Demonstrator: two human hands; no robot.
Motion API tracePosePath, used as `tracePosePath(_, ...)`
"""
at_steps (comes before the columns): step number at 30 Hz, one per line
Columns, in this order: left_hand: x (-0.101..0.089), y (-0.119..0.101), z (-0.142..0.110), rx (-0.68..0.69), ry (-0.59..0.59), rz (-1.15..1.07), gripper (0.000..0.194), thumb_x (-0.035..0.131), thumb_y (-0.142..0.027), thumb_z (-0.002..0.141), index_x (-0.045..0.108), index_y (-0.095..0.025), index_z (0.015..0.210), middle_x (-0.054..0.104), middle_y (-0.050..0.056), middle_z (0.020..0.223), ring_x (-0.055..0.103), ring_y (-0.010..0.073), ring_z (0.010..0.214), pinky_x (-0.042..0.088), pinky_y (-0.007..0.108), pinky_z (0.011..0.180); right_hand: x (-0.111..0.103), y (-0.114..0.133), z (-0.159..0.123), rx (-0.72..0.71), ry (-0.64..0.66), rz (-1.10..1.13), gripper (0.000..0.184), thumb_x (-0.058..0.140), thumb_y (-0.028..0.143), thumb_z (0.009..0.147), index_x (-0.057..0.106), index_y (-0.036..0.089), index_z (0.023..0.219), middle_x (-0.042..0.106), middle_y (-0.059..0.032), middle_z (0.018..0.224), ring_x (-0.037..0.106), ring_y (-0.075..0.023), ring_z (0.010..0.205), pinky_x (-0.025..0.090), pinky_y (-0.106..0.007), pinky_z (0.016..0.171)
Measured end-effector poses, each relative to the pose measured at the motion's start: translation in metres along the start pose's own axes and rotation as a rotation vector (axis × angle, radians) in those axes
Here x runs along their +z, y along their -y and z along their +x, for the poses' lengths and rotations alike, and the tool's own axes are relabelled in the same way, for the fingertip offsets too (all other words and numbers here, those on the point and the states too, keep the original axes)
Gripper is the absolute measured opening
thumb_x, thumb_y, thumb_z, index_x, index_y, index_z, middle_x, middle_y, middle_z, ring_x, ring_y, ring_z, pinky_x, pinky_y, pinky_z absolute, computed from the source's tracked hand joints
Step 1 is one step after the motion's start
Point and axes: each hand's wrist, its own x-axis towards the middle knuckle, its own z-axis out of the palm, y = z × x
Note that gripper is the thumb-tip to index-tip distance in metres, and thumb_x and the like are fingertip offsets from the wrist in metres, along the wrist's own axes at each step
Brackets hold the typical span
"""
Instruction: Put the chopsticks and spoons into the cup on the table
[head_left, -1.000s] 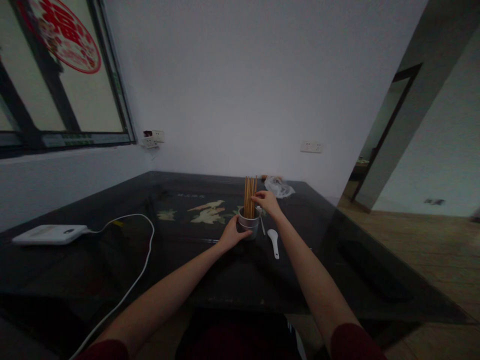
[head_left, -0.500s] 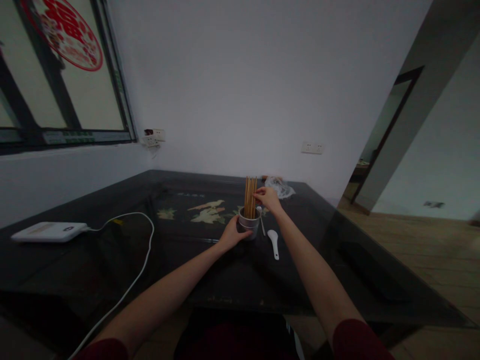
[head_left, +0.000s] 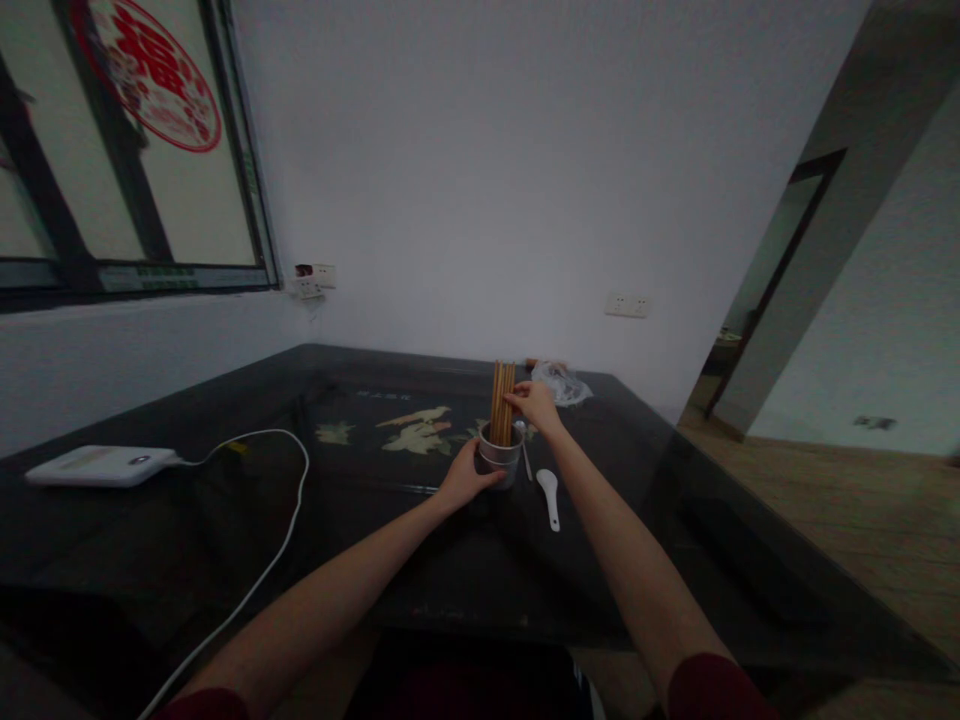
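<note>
A grey metal cup (head_left: pixel 501 460) stands upright on the dark table, and several wooden chopsticks (head_left: pixel 501 405) rise out of it. My left hand (head_left: pixel 466 478) is wrapped round the cup's left and near side, thumb across its front. Above the rim, my right hand (head_left: pixel 536 402) pinches at the right edge of the chopsticks; which of them it grips is too small to tell. Just right of the cup lies a slim metal spoon (head_left: pixel 526 455). A white soup spoon (head_left: pixel 549 498) rests nearer to me, under my right forearm's left side.
The dark table (head_left: pixel 360 580) bears a flower-and-bird print. A white box-shaped device (head_left: pixel 103 466) with a white cable (head_left: pixel 289 530) is at the left. A crumpled clear plastic bag (head_left: pixel 561 384) sits by the wall, and a dark flat object (head_left: pixel 750 560) at the right.
The whole view has shifted slightly, with things sitting a little lower in the picture. Both hands keep their places at the cup and the chopsticks.
</note>
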Motion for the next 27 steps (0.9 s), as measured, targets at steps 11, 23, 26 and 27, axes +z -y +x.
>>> tracePosePath(11,-0.0018,-0.0069,-0.0023,-0.003,0.012,-0.022,0.06,0.076,-0.025,0.06,0.052,-0.015,0.114,0.061,0.011,0.113,0.057,0.0269,0.105,0.043,0.042,0.093,-0.0027,-0.0011,0.0022,0.013,0.027,0.073,0.01,0.072,0.025,0.068,0.069,0.015,0.071,0.067,-0.0015,0.056,0.063,-0.0136,0.049,0.053,-0.022,0.052)
tracePosePath(23,-0.0015,-0.0026,-0.0012,-0.008,0.018,-0.026,0.061,0.076,-0.027,0.061,0.051,-0.015,0.115,0.061,0.012,0.114,0.055,0.0272,0.109,0.041,0.042,0.096,0.001,-0.0064,0.0088,0.047,0.059,0.06,0.007,0.064,0.017,0.074,0.066,0.014,0.079,0.07,-0.0037,0.069,0.066,-0.0147,0.059,0.051,-0.02,0.048)
tracePosePath(26,-0.0017,-0.0037,-0.0012,-0.007,0.02,-0.009,0.059,0.076,-0.027,0.061,0.051,-0.014,0.114,0.061,0.012,0.114,0.056,0.0271,0.108,0.042,0.041,0.094,0.0006,-0.0044,0.0081,0.057,0.059,0.059,0.006,0.064,0.017,0.074,0.066,0.014,0.079,0.07,-0.004,0.071,0.066,-0.0147,0.057,0.051,-0.021,0.047)
tracePosePath(27,-0.0017,-0.004,-0.0012,-0.003,0.021,-0.006,0.059,0.076,-0.027,0.061,0.051,-0.015,0.113,0.061,0.012,0.114,0.056,0.0269,0.107,0.042,0.041,0.094,0.0001,-0.0033,0.0076,0.06,0.055,0.055,0.006,0.064,0.018,0.074,0.066,0.014,0.078,0.07,-0.0037,0.07,0.065,-0.0144,0.057,0.051,-0.021,0.049)
